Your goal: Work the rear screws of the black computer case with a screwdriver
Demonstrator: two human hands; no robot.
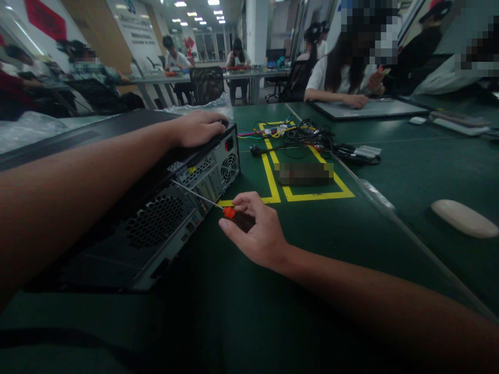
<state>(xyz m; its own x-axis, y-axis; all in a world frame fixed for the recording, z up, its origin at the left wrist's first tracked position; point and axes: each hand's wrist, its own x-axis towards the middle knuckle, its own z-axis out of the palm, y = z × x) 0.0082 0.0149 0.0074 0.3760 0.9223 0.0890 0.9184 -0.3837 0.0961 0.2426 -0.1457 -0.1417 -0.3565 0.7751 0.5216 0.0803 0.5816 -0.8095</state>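
A black desktop computer case [156,221] lies on its side at the left, its metal back panel with vents, slots and ports turned towards me. My left hand [198,128] rests flat on the upper surface of the case near its far back corner, fingers stretched out. Between the thumb and fingers of my right hand [261,228] is the handle of a screwdriver [229,212], dark with an orange collar. Its long thin shaft points up and left, and the tip meets the edge of the back panel. Whether a screw sits under the tip I cannot make out.
The green table [312,291] carries yellow tape outlines [319,196] to the right of the case. Bundled black and coloured cables [312,134], a pixelated dark object [304,174] and a pale oval object [463,218] lie there. Across the table a person works at a flat panel [374,108].
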